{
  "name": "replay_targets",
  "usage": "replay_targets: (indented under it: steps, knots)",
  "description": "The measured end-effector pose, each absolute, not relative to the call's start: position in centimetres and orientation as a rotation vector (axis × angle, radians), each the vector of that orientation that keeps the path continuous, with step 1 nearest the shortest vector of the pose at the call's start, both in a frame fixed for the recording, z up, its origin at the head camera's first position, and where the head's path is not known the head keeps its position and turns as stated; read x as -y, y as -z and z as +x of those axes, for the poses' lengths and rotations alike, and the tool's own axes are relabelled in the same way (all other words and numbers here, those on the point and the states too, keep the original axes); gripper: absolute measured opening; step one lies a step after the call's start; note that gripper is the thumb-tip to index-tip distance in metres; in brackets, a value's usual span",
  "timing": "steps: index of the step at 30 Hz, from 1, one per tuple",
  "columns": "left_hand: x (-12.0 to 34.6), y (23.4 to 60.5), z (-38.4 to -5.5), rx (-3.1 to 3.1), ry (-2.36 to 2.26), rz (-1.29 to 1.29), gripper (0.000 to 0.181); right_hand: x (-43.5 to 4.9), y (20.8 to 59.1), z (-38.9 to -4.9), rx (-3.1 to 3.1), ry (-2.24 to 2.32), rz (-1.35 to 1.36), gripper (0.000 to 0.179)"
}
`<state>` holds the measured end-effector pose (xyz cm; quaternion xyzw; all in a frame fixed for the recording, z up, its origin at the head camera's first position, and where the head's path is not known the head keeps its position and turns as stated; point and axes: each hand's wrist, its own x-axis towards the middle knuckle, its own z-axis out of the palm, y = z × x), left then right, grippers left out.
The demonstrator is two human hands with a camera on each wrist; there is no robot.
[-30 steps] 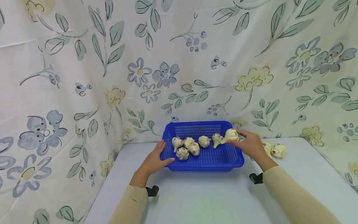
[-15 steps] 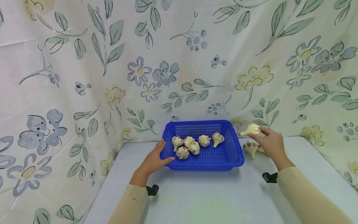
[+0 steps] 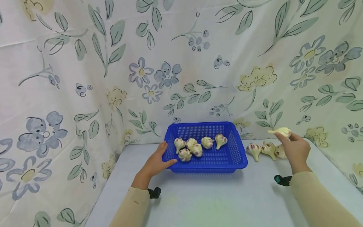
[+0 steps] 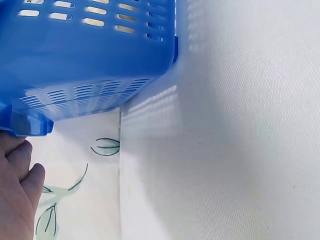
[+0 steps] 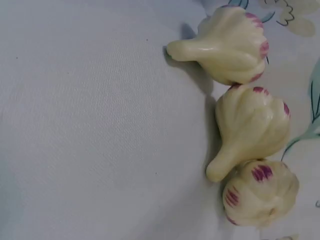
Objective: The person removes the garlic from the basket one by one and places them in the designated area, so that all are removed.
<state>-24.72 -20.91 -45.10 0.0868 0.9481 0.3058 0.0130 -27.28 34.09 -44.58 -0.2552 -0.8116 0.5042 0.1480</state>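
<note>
My left hand [image 3: 155, 160] grips the left rim of a blue plastic basket [image 3: 204, 170], thumb over the edge and fingers along the outer side. In the left wrist view, part of the hand [image 4: 17, 187] shows beside the basket's rim. Several white garlic bulbs with purple marks, one of them a garlic bulb [image 3: 221, 141], lie inside. Raised to the right of the basket, my right hand [image 3: 297, 149] pinches another garlic bulb [image 3: 284, 131] with its stem pointing left. Below it, three bulbs stand in a row on the table, including the leftmost bulb [image 3: 254, 150].
The row fills the right side of the right wrist view, with its middle bulb [image 5: 255, 120] touching the others. A white table [image 3: 215, 201] spreads under everything. Behind it hangs a flower-patterned cloth [image 3: 181, 82], close to the basket's back and the row.
My right hand has carried the pinched garlic bulb from over the basket's right side out to the right, above the row, uncovering the bulbs beneath. My left hand has stayed at the rim.
</note>
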Motion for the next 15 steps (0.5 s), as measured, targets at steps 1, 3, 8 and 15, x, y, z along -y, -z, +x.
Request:
replay_targets:
  steps: [1,3,8,15]
  knots:
    - [20.9,45.1,-24.7,-2.954,-0.949,0.271,0.102,-34.5,44.7,-27.3,2.301,-1.476,-0.784,0.097]
    - [20.9,45.0,-24.7,-2.952,-0.943,0.27,0.104,-35.1,44.9,-27.2,2.228,-1.546,-0.887,0.1]
    - [20.9,44.9,-24.6,-2.938,-0.939,0.255,0.109,-36.7,45.3,-26.7,2.04,-1.723,-1.073,0.1]
    - [20.8,44.8,-24.5,-2.937,-0.943,0.255,0.109,-38.6,46.6,-25.7,1.821,-1.875,-1.212,0.08]
